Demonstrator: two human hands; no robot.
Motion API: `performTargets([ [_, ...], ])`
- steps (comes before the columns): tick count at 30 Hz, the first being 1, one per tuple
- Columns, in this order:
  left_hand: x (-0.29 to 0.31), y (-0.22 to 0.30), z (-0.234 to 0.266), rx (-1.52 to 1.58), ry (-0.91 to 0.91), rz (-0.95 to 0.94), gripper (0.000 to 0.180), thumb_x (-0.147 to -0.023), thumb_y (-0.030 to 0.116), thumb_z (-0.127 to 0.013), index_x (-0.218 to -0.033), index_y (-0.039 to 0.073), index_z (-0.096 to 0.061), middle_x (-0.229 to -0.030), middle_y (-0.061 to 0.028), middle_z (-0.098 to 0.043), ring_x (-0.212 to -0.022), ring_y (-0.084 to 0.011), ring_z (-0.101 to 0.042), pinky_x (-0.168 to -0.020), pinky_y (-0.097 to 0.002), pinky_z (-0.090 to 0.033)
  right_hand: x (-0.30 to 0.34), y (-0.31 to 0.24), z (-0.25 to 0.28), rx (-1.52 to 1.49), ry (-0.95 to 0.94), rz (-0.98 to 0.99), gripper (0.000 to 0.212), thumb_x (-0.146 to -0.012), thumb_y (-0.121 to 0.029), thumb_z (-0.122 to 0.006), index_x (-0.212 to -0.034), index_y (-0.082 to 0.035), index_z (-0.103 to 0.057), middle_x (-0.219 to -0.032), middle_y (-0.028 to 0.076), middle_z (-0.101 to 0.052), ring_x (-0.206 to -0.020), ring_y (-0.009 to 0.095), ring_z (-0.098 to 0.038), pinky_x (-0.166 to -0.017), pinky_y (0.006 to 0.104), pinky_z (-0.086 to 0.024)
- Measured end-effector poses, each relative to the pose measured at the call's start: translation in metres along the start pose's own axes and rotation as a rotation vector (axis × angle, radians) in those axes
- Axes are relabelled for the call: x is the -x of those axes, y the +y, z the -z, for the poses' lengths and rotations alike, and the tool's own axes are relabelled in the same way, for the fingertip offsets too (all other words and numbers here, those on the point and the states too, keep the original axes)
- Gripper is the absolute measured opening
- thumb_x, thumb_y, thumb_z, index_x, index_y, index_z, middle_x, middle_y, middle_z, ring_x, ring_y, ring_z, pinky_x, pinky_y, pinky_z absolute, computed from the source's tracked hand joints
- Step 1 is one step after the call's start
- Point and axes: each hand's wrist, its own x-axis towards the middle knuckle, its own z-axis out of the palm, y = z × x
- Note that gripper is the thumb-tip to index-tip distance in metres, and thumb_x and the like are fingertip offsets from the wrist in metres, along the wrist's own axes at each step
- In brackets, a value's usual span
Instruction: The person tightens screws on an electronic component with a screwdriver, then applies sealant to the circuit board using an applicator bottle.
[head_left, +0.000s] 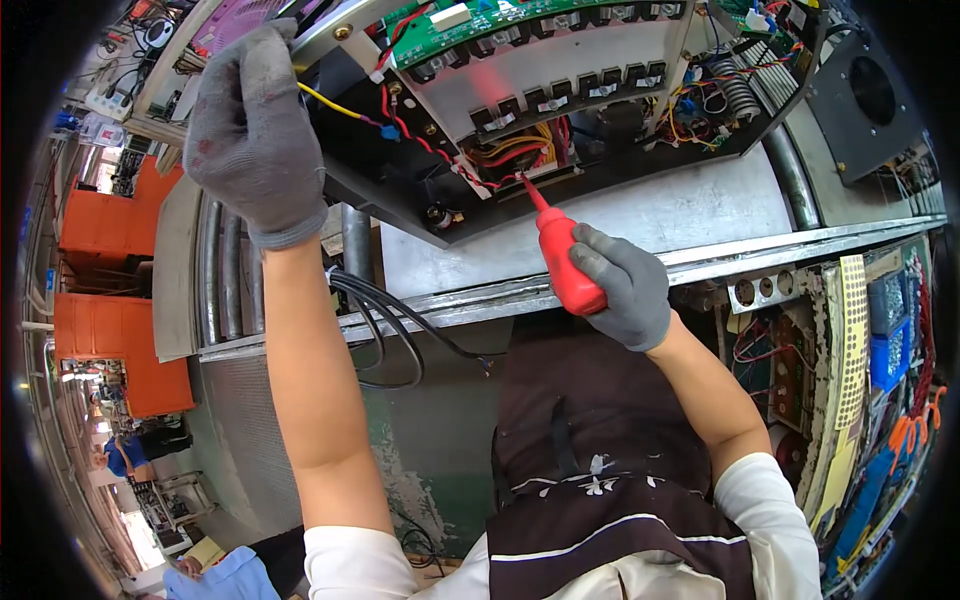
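My right hand (632, 288), in a grey glove, grips a red squeeze bottle (562, 258) with a long pointed nozzle. The tip of the nozzle meets the twisted red-and-white wires (432, 150) low in an open black electrical unit (385, 205). My left hand (255, 140), also gloved in grey, is closed at the unit's upper left, beside a metal bracket (335, 38). What its fingers hold is hidden. A yellow wire (335, 105) runs out from next to it to a blue connector (389, 132). Above the wires sits a green circuit board (520, 28).
The unit rests on a metal plate (690, 205) over a roller conveyor (232, 270). Black cables (385, 310) hang over the conveyor's front rail. A black fan panel (855, 100) stands at the right, above blue parts bins (890, 350). Orange cabinets (120, 340) and other people are at the far left.
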Motion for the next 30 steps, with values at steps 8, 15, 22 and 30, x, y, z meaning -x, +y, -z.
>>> performTargets([
  [8, -0.001, -0.001, 0.002, -0.031, -0.012, -0.021, 0.022, -0.094, 0.023, -0.063, -0.098, 0.004, -0.074, -0.084, -0.0020, -0.071, -0.074, -0.0076, -0.061, -0.066, -0.0233, -0.048, 0.002, -0.001, -0.003, -0.026, 0.014, 0.011, 0.060, -0.057, -0.003, -0.080, -0.114, -0.004, -0.061, -0.114, 0.021, -0.065, -0.088, 0.032, -0.068, -0.069, 0.0369, -0.057],
  [15, -0.001, 0.012, 0.008, -0.163, -0.086, 0.062, 0.019, -0.090, 0.016, -0.064, -0.104, 0.004, -0.071, -0.090, -0.0045, -0.070, -0.080, -0.0127, -0.061, -0.074, -0.0273, -0.048, 0.002, -0.001, 0.000, -0.001, 0.012, -0.019, 0.060, -0.059, -0.005, -0.083, -0.114, -0.005, -0.060, -0.113, 0.021, -0.065, -0.085, 0.033, -0.068, -0.068, 0.0364, -0.057],
  [22, 0.116, 0.062, 0.006, -0.379, -0.519, -0.093, 0.037, -0.074, 0.003, -0.061, -0.110, 0.011, -0.067, -0.085, -0.0089, -0.065, -0.072, -0.0268, -0.059, -0.064, -0.0375, -0.048, 0.006, 0.006, 0.001, -0.047, 0.071, -0.066, 0.058, -0.058, -0.001, -0.080, -0.113, -0.006, -0.061, -0.112, 0.018, -0.065, -0.085, 0.031, -0.068, -0.068, 0.0354, -0.056],
  [30, 0.157, 0.061, -0.042, -0.619, -1.076, 0.594, 0.056, -0.080, 0.022, -0.054, -0.135, 0.009, -0.047, -0.074, -0.0164, -0.067, -0.070, -0.0369, -0.067, -0.064, -0.0484, -0.053, 0.010, 0.011, 0.003, -0.027, 0.069, -0.069, 0.056, -0.060, 0.000, -0.078, -0.113, -0.006, -0.061, -0.114, 0.018, -0.065, -0.086, 0.031, -0.068, -0.069, 0.0358, -0.056],
])
